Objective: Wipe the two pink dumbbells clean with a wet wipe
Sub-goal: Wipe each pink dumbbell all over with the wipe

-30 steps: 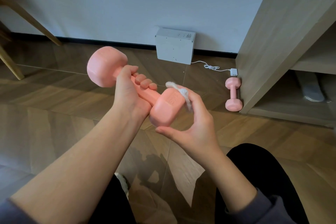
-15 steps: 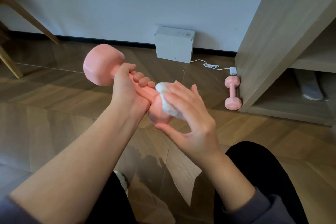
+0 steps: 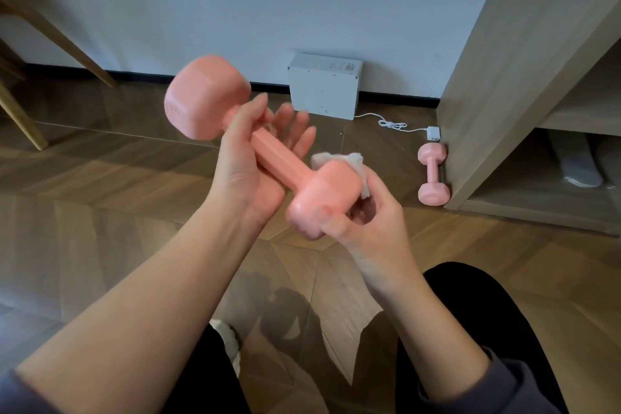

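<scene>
Left hand (image 3: 248,175) lies open under the dumbbell (image 3: 279,161) — only the right hand (image 3: 373,228) clamps wipe (image 3: 356,161) and head; damp grip may slip.

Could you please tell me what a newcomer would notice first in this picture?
The pink dumbbell held mid-frame, its handle lying across the open left hand. The right hand cups its near head with a wet wipe pressed against it. A second pink dumbbell lies on the floor beside the cabinet at right.
</scene>
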